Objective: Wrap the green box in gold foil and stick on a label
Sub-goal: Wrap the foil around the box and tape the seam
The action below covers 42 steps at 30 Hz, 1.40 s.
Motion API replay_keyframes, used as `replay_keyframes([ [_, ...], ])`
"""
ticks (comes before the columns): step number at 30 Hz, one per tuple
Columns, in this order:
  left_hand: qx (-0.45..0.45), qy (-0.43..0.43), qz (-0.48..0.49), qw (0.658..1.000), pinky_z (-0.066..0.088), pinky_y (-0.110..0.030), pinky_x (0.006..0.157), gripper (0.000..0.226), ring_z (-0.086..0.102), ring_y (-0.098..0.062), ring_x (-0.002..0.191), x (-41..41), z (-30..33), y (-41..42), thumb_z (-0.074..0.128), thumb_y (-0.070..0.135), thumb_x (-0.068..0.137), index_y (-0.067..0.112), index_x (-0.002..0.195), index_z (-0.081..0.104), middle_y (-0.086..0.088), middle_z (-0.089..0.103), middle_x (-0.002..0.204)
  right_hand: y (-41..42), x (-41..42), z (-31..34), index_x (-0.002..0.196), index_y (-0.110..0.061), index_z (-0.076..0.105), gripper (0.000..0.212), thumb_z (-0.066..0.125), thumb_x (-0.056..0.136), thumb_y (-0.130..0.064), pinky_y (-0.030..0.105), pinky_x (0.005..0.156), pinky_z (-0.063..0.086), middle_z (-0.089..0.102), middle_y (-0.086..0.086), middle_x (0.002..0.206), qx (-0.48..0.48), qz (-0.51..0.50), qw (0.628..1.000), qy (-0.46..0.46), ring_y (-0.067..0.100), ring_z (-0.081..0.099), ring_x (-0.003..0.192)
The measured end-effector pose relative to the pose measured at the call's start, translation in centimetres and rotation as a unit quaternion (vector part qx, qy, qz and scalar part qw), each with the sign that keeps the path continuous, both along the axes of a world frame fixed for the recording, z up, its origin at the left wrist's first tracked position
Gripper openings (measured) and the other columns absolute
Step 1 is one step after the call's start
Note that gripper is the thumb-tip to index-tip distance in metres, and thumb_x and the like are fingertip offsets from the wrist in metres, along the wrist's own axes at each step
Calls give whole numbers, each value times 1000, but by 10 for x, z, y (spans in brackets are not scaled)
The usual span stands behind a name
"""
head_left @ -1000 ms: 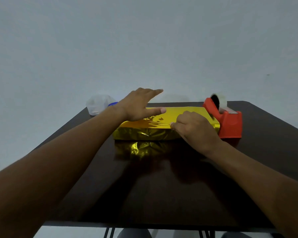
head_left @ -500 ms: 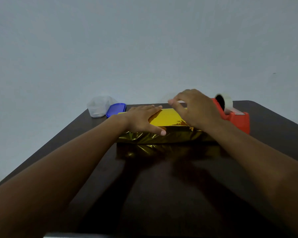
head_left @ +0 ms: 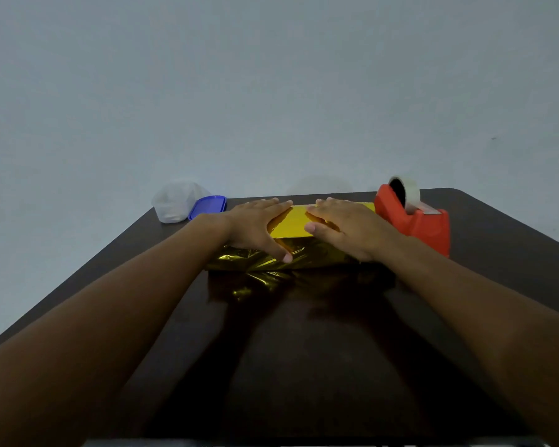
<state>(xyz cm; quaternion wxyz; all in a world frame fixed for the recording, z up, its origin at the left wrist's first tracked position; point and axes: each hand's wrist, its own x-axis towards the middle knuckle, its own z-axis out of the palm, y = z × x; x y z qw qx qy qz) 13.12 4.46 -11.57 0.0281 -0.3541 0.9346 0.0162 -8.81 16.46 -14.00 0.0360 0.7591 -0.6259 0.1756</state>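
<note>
A flat box wrapped in gold foil (head_left: 296, 222) lies across the far middle of the dark table (head_left: 304, 350). No green shows; the foil covers what I can see of it. My left hand (head_left: 259, 225) rests flat on the left part of its top, fingers spread, thumb down over the crinkled near side. My right hand (head_left: 346, 225) lies flat on the right part of the top, fingers pointing left. Neither hand grips anything. No label is visible.
A red tape dispenser (head_left: 415, 221) with a roll of clear tape stands just right of the box. At the table's far left corner lie a blue lid (head_left: 208, 206) and a translucent plastic container (head_left: 176, 201). A plain wall rises behind.
My right hand went from the near right edge of the box up onto its top and now lies flat. My left hand settled flat on the left part. The view shifted slightly.
</note>
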Motion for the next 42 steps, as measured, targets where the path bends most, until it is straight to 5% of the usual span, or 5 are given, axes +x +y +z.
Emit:
replay_keyframes([
  [8,8,-7,8,1000,15,-52,124,125,3,-27,156,1,1,2,71,77,68,34,161,-2,1,1,170,21,-57,15,122,-12,64,70,27,98,-67,49,100,40,66,12,118,-125,-304,937,117,31,55,116],
  [18,-1,-8,8,1000,14,-50,124,142,3,-26,156,1,0,7,54,100,48,34,160,-4,1,1,170,29,-82,30,125,-3,63,52,56,94,-44,51,101,49,63,19,130,80,-393,787,-469,37,60,113],
  [26,-4,3,5,1000,16,-50,124,153,6,-26,156,3,-3,4,42,109,34,35,161,-2,1,4,170,45,-78,52,145,-12,45,49,54,100,-30,79,106,25,32,13,155,78,-363,639,-674,48,28,142],
  [31,-8,14,1,1000,17,-49,124,153,8,-26,155,3,-7,1,40,109,33,35,161,-1,0,6,170,48,-90,22,120,-20,67,41,62,82,-37,70,96,39,65,11,126,-2,-307,598,-740,40,60,116],
  [42,-5,19,2,1000,19,-49,122,155,12,-27,154,3,-6,3,38,110,31,33,161,2,0,10,169,57,-63,-33,72,-16,60,34,57,100,-34,36,78,45,66,6,90,-156,-361,694,-603,24,61,89],
])
